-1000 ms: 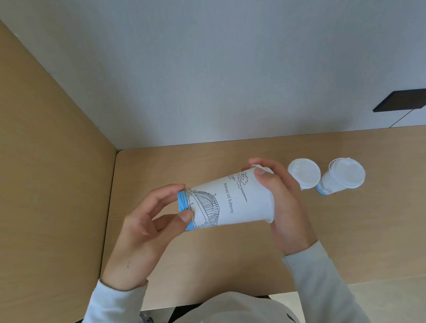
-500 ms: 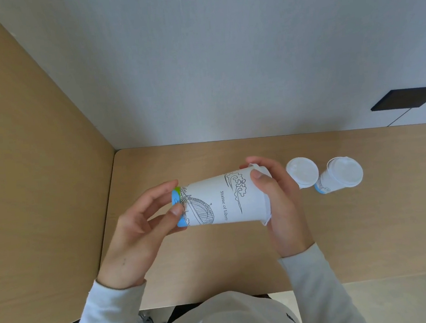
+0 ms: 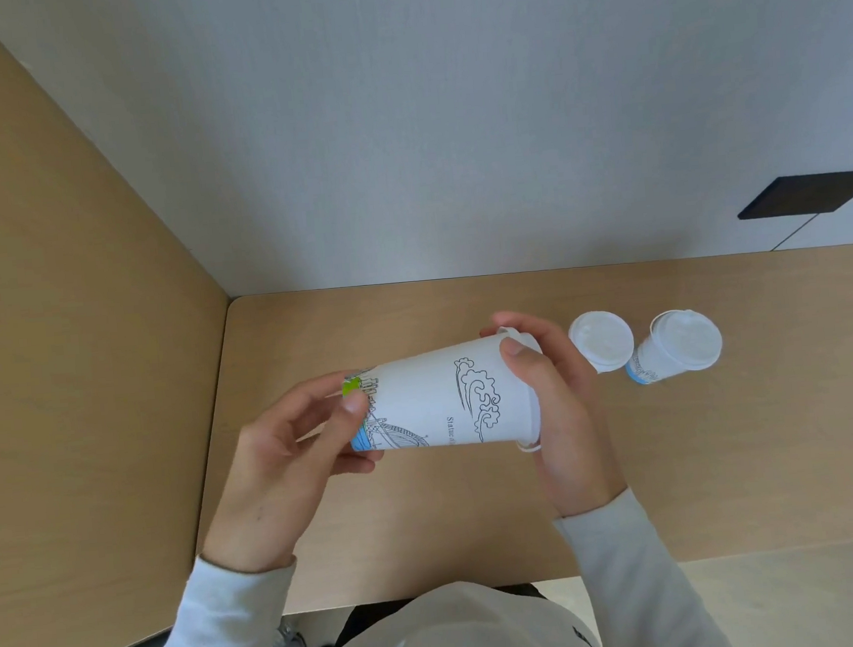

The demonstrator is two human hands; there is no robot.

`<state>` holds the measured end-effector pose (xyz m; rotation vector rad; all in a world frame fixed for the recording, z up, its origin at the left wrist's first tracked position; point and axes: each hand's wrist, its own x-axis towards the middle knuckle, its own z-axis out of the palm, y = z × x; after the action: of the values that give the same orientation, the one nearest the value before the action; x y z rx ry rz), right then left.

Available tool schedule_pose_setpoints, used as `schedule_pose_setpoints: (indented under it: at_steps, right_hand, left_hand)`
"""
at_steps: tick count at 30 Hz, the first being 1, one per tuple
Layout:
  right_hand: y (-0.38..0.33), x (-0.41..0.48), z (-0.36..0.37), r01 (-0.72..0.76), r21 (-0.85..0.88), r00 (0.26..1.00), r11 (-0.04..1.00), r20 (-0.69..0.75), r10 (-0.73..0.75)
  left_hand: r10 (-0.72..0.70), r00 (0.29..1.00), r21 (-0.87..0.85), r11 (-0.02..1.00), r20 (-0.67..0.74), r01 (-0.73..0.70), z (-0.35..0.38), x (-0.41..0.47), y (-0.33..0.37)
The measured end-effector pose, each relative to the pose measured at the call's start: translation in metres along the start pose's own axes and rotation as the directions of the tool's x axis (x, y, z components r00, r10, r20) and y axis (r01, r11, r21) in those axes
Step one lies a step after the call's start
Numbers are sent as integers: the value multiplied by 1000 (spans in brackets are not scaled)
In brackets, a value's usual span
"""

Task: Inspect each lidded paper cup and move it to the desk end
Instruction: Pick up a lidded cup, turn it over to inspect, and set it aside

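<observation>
While left grip [image 3: 281, 460], right grip [image 3: 566, 414] clasp cup [image 3: 436, 400] sideways over desk [image 3: 734, 451] | second cup [image 3: 601, 341], third cup [image 3: 683, 339] rightward

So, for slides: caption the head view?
Left hand and right hand hold a lidded paper cup sideways over the desk.

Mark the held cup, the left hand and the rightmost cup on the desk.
held cup [image 3: 436, 400]: head view, printed side wall.
left hand [image 3: 279, 460]: head view, near the thumb base.
rightmost cup [image 3: 686, 339]: head view, top of its lid.
</observation>
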<state>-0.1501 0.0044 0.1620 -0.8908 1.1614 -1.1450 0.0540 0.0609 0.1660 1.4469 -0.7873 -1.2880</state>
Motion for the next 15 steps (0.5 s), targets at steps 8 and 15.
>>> schedule_pose_setpoints:
  at_steps: [8, 15]
  right_hand:
    - [0, -3, -2, -11, 14, 1000, 1000, -17, 12]
    - [-4, -9, -1, 29, 12, 999, 1000, -38, -28]
  left_hand:
    - [18, 999, -23, 1000, 39, -17, 1, -7, -2]
    - [53, 989, -61, 997, 137, -45, -8, -13, -3]
